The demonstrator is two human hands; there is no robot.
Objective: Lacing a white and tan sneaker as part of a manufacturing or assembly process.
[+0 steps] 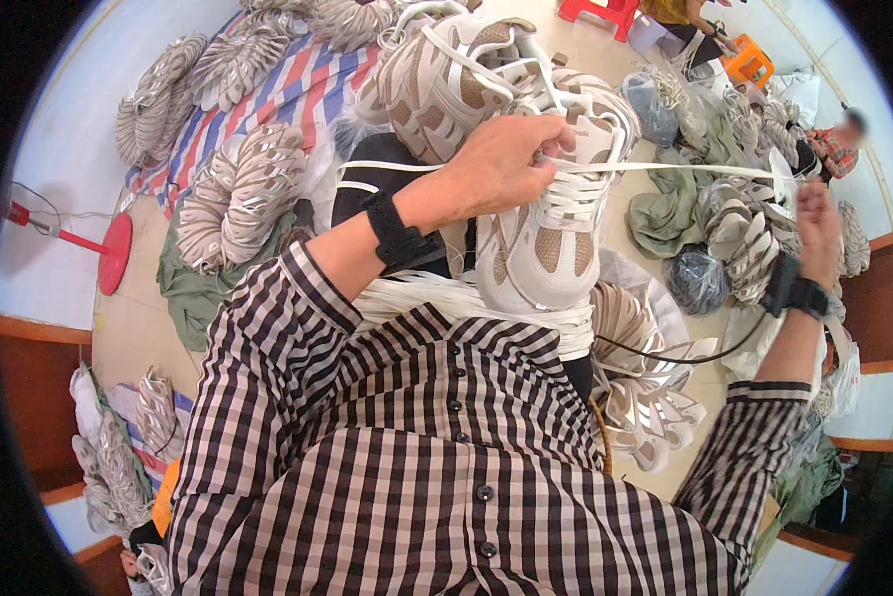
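On my lap stands a white and tan sneaker (549, 260), its toe toward me and white lacing across its tongue. My left hand (514, 167) is closed in a pinch over the upper eyelets, on a white shoelace (680, 168). That lace stretches almost straight from the sneaker to my right hand (817, 223), held far out to the right with its fingers closed round the end. A loose piece of lace also trails left past my left wrist. Another tan and white sneaker (441, 89) lies just beyond, with untied laces. A bundle of white laces (416, 303) rests across my lap.
Coiled stacks of shoe uppers (238, 199) lie on the floor at left, some on a striped sheet (267, 99). More bundles (739, 233) and green cloth sacks (665, 204) are at right. Red stand (115, 253), red stool (602, 14), orange stool (749, 62); other people sit at far right.
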